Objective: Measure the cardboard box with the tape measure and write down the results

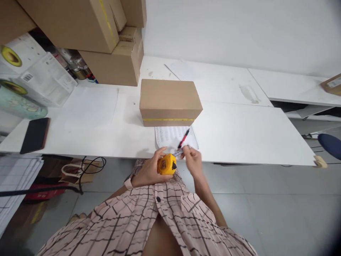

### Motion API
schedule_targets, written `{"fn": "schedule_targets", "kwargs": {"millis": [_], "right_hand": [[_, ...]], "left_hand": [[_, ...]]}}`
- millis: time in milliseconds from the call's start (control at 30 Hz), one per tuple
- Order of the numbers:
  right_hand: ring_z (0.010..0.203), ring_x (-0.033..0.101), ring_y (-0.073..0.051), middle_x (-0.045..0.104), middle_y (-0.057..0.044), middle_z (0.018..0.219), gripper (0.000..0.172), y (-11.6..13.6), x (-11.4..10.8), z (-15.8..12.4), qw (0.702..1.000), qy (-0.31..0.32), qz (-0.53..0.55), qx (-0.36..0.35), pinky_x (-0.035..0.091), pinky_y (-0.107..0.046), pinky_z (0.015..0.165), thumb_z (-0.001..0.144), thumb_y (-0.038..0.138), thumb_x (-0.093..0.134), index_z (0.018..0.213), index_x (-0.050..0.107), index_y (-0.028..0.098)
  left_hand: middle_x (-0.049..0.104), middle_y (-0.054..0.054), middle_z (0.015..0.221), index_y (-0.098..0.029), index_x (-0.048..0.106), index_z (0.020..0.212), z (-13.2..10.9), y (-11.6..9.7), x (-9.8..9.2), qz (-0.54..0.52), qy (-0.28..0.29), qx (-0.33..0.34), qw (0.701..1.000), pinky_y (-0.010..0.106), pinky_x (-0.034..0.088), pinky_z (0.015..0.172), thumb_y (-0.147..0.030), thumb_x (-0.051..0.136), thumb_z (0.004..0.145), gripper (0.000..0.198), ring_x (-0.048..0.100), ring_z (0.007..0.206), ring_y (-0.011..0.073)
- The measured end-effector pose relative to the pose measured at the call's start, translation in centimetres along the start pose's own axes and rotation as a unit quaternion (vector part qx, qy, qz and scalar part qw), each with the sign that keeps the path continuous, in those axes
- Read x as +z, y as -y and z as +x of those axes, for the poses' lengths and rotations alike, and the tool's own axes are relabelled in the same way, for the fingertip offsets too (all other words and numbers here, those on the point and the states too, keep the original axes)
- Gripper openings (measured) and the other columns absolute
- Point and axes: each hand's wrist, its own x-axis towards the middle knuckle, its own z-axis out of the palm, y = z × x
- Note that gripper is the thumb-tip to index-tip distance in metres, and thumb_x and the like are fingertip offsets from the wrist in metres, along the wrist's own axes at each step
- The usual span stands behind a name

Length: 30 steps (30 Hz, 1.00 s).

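In the head view, the left hand (149,170) is at the lower middle of the frame, curled around a yellow tape measure (165,164), with the thumb and fingers spread just the width of its case. The right hand (193,160), a little to the right and slightly blurred, has its fingers pinched narrow on the short blade (178,152) that sticks out of the case. Both hands are at the table's near edge, in front of the checked shirt (138,217).

Just above them, a printed sheet (173,133) lies on the white table (239,135), with a red and black pen (183,138) slanting across it close to the right fingers. In the center of the frame, a brown box (169,94) with a yellow strip along its near side hides the area behind the sheet's upper edge.

Larger cartons (112,65) are stacked at the upper left, beside white packs (48,80) with avocado pictures. A blank paper (90,106) lies below the cartons, and a dark phone (35,135) rests at the left near the table edge. A black cable (92,165) loops beneath, at the lower left.
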Motion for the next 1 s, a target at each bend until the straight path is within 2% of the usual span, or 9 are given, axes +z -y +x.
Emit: {"fn": "schedule_targets", "kwargs": {"millis": [100, 200, 300, 400, 467, 667, 833, 900, 1000], "right_hand": [[0.060, 0.056, -0.019, 0.060, -0.003, 0.059, 0.056, -2.0, 2.5, -2.2, 0.999, 0.043, 0.026, 0.017, 0.046, -0.034, 0.060, 0.090, 0.067, 0.052, 0.055, 0.058, 0.024], [0.057, 0.049, -0.016, 0.054, 0.000, 0.056, 0.058, -3.1, 2.7, -1.4, 0.998, -0.047, 0.022, 0.037, 0.040, -0.030, 0.059, 0.093, 0.066, 0.048, 0.056, 0.052, 0.022], [0.061, 0.051, -0.016, 0.056, 0.001, 0.063, 0.048, -3.9, 1.8, 1.8, 0.990, -0.114, -0.085, 0.021, 0.038, -0.029, 0.062, 0.093, 0.063, 0.051, 0.069, 0.052, 0.022], [0.074, 0.060, -0.021, 0.066, -0.002, 0.077, 0.042, -4.4, 1.6, 4.9, 0.968, -0.069, -0.242, 0.018, 0.039, -0.030, 0.068, 0.093, 0.062, 0.052, 0.101, 0.057, 0.021], [0.083, 0.063, -0.026, 0.070, -0.008, 0.089, 0.049, -4.4, 1.9, 6.1, 0.942, -0.032, -0.332, 0.026, 0.039, -0.032, 0.071, 0.093, 0.060, 0.054, 0.120, 0.053, 0.019], [0.083, 0.066, -0.026, 0.072, -0.015, 0.107, 0.038, -4.0, 1.9, 6.4, 0.906, 0.029, -0.422, 0.023, 0.042, -0.034, 0.072, 0.096, 0.025, 0.044, 0.133, 0.050, 0.017], [0.077, 0.067, -0.025, 0.074, -0.011, 0.090, 0.037, -5.6, 0.3, 5.5, 0.957, -0.010, -0.289, -0.004, 0.047, -0.035, 0.075, 0.090, 0.021, 0.043, 0.118, 0.066, 0.016], [0.075, 0.069, -0.023, 0.075, -0.008, 0.084, 0.037, -6.5, -0.5, 4.7, 0.990, -0.035, -0.132, 0.016, 0.051, -0.036, 0.075, 0.089, 0.027, 0.043, 0.114, 0.068, 0.017], [0.081, 0.072, -0.021, 0.077, -0.006, 0.086, 0.034, -7.1, -1.8, 3.4, 0.993, -0.079, 0.079, 0.043, 0.055, -0.039, 0.083, 0.085, 0.032, 0.054, 0.111, 0.068, 0.017]], "left_hand": [[0.063, 0.013, 0.130, -0.028, 0.032, 0.153, 0.2, -0.8, -0.4, 0.038, -0.028, 0.036, 0.998, 0.050, 0.055, 0.095, -0.044, 0.086, 0.071, 0.100, 0.068, 0.111, 0.0331], [0.060, 0.014, 0.136, -0.027, 0.030, 0.151, 1.7, -1.8, -1.8, 0.093, -0.108, 0.140, 0.980, 0.048, 0.057, 0.098, -0.045, 0.082, 0.077, 0.092, 0.066, 0.118, 0.0306], [0.055, 0.015, 0.144, -0.026, 0.030, 0.148, 5.4, -3.2, -4.3, 0.179, -0.235, 0.265, 0.918, 0.048, 0.053, 0.106, -0.049, 0.076, 0.083, 0.083, 0.060, 0.128, 0.0301], [0.053, 0.015, 0.146, -0.024, 0.032, 0.146, 10.7, -5.3, -6.9, 0.272, -0.301, 0.303, 0.863, 0.049, 0.045, 0.115, -0.048, 0.070, 0.089, 0.073, 0.051, 0.138, 0.0312], [0.052, 0.014, 0.148, -0.023, 0.036, 0.145, 14.2, -6.5, -8.2, 0.314, -0.307, 0.298, 0.848, 0.047, 0.042, 0.117, -0.040, 0.066, 0.092, 0.063, 0.048, 0.141, 0.0296], [0.046, 0.016, 0.154, -0.017, 0.044, 0.146, 20.4, -6.2, -9.7, 0.372, -0.201, 0.198, 0.884, 0.053, 0.035, 0.118, -0.033, 0.054, 0.096, 0.053, 0.043, 0.143, 0.0323], [0.029, 0.013, 0.166, -0.019, 0.040, 0.151, 19.5, -4.6, -8.6, 0.370, -0.256, 0.215, 0.867, 0.056, 0.023, 0.125, -0.034, 0.052, 0.096, 0.058, 0.019, 0.156, 0.0327], [0.030, 0.013, 0.166, -0.019, 0.039, 0.151, 17.1, -3.8, -6.6, 0.361, -0.277, 0.252, 0.854, 0.058, 0.017, 0.126, -0.033, 0.051, 0.096, 0.058, 0.014, 0.158, 0.0317], [0.049, 0.014, 0.155, -0.017, 0.045, 0.145, 12.4, -1.5, -1.6, 0.330, -0.235, 0.299, 0.864, 0.055, 0.027, 0.125, -0.029, 0.046, 0.099, 0.048, 0.031, 0.153, 0.0280]]}}
